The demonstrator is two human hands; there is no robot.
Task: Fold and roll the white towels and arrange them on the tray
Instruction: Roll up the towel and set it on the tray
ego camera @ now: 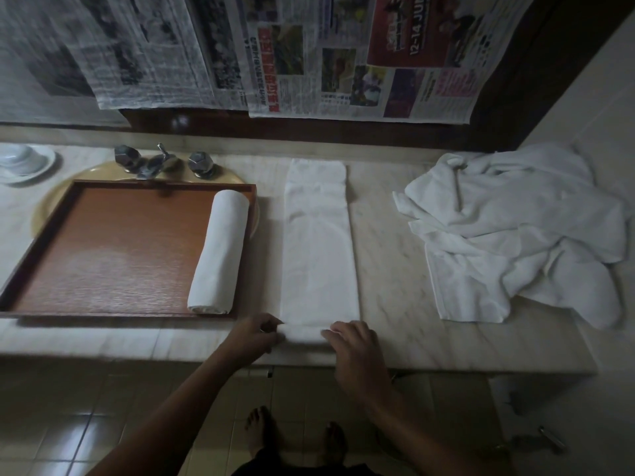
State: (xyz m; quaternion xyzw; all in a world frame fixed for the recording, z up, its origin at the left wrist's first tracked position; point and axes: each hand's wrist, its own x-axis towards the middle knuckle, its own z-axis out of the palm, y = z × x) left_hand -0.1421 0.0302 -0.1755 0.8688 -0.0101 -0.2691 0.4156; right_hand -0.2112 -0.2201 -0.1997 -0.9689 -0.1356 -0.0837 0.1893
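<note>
A white towel (pixel 318 242) folded into a long narrow strip lies on the marble counter, running away from me. Its near end is curled into a small roll at the counter's front edge. My left hand (pixel 252 333) pinches the left end of that roll. My right hand (pixel 354 341) grips its right end with curled fingers. To the left sits a brown wooden tray (pixel 103 252), with one rolled white towel (pixel 220 252) lying along its right side.
A heap of unfolded white towels (pixel 515 231) covers the counter's right part. Behind the tray are a yellow basin and chrome taps (pixel 159 163). A white dish (pixel 24 163) stands at far left. Newspaper sheets (pixel 309 53) hang on the wall behind.
</note>
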